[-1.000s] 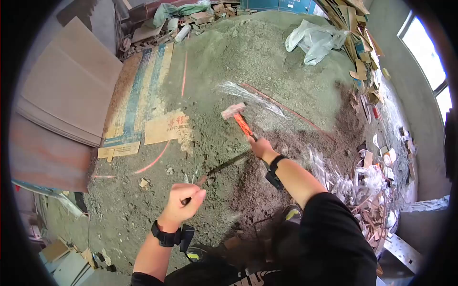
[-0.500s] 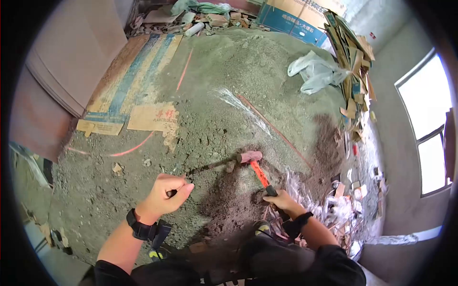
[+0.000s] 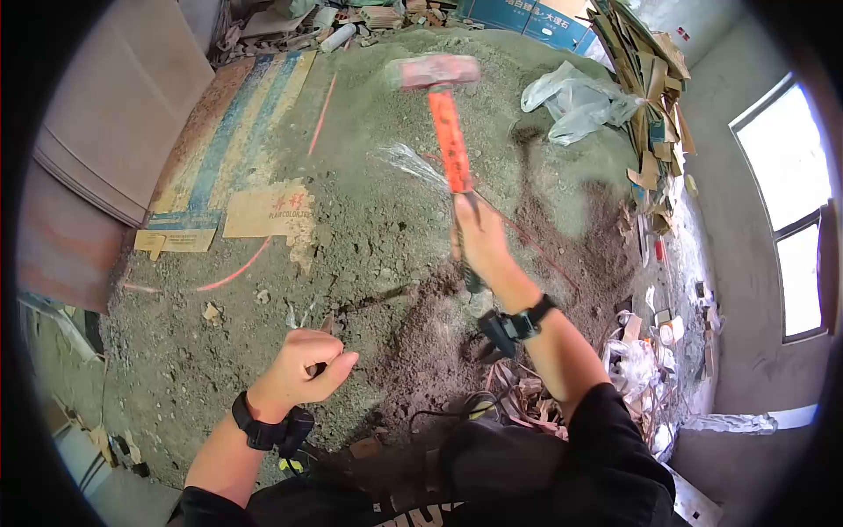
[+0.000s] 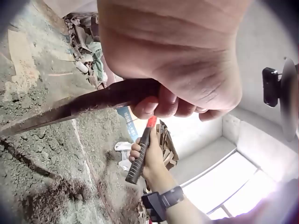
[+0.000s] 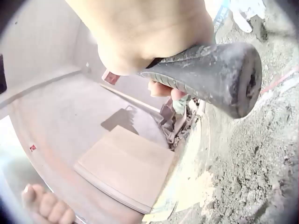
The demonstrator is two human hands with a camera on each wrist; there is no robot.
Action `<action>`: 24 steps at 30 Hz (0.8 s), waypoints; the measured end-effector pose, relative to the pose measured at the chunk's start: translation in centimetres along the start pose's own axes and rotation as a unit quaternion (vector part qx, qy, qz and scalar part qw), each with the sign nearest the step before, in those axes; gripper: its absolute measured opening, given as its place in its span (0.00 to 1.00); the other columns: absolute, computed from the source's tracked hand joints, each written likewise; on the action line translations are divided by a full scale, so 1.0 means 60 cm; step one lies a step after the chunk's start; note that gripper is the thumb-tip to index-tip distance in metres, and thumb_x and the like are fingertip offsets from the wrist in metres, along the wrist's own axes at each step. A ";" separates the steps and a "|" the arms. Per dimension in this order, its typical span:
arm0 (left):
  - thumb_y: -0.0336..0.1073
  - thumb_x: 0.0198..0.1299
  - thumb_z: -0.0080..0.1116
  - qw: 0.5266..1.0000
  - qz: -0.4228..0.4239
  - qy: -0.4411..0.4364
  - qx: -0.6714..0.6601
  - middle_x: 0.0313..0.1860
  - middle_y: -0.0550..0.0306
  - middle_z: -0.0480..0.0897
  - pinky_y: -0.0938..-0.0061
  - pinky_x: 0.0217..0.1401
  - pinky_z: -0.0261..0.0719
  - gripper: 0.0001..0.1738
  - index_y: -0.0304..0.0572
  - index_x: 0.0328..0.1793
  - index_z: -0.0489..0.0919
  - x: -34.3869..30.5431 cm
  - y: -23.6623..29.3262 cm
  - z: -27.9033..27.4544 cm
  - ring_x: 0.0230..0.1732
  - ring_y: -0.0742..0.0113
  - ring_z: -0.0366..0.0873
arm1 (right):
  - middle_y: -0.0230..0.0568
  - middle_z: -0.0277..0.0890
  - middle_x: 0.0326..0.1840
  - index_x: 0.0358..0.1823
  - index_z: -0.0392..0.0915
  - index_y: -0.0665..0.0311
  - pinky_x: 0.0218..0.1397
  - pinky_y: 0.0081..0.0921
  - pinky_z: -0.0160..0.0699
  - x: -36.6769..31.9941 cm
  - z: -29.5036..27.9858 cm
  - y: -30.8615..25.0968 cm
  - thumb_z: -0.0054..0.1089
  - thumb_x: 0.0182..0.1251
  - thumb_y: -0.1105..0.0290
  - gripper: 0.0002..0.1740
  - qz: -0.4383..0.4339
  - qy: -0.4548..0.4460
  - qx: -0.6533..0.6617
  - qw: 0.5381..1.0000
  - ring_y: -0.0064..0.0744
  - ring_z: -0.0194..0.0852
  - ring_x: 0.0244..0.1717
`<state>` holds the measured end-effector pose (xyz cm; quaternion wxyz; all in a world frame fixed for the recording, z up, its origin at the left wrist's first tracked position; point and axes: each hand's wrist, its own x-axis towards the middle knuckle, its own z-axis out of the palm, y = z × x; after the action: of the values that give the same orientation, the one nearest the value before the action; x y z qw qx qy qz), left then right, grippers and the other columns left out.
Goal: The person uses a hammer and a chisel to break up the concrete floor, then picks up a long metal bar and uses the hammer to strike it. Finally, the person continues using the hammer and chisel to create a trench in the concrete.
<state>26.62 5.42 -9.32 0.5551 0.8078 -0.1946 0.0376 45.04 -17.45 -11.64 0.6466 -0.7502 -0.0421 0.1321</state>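
My left hand (image 3: 303, 367) grips a dark metal chisel (image 4: 100, 99), its fingers curled round the upper part. In the left wrist view the bar slants down to the rough grey ground (image 4: 46, 149). My right hand (image 3: 485, 239) is wrapped round the black handle of a hammer (image 3: 450, 140) with an orange shaft. The hammer's reddish head, slightly blurred, is up and forward in the head view, apart from the chisel. In the right wrist view the handle's black butt end (image 5: 224, 77) sticks out of the fist.
Flattened cardboard (image 3: 263, 211) lies at the left beside leaning boards (image 3: 123, 105). A white plastic bag (image 3: 575, 101) and stacked cardboard strips (image 3: 654, 114) are at the upper right. Plastic scraps (image 3: 637, 360) and debris lie at the right, below a window (image 3: 786, 193).
Since half a second ago, the hammer has swung up and forward from low beside the chisel, with my right arm extended. My left hand still holds the chisel in nearly the same place.
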 end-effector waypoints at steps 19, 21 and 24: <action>0.33 0.61 0.54 0.978 -0.105 0.165 -0.072 0.12 0.67 0.53 0.77 0.18 0.47 0.24 0.37 0.16 0.58 -0.021 -0.014 -0.070 0.17 0.80 0.48 | 0.63 0.75 0.31 0.36 0.77 0.69 0.39 0.42 0.71 -0.167 -0.207 0.274 0.45 0.64 0.42 0.32 0.118 -0.148 -0.486 0.853 0.59 0.74 0.34; 0.35 0.62 0.54 0.965 -0.121 0.191 -0.131 0.14 0.68 0.55 0.77 0.19 0.49 0.25 0.38 0.16 0.57 -0.025 -0.033 -0.072 0.19 0.81 0.50 | 0.59 0.75 0.24 0.32 0.77 0.70 0.33 0.40 0.72 -0.213 -0.255 0.278 0.47 0.62 0.40 0.33 0.164 -0.098 -0.451 0.872 0.51 0.75 0.28; 0.35 0.62 0.54 0.952 -0.119 0.236 -0.156 0.15 0.70 0.56 0.78 0.19 0.49 0.24 0.40 0.16 0.58 -0.017 -0.041 -0.061 0.19 0.81 0.50 | 0.37 0.65 0.12 0.24 0.72 0.68 0.18 0.29 0.66 -0.222 -0.308 0.278 0.53 0.62 0.44 0.29 0.322 -0.075 -0.470 0.819 0.27 0.65 0.13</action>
<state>27.13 9.80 -10.40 0.7044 0.6968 0.0361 0.1302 35.11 -40.97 -23.68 0.1312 -0.9215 0.0964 0.3525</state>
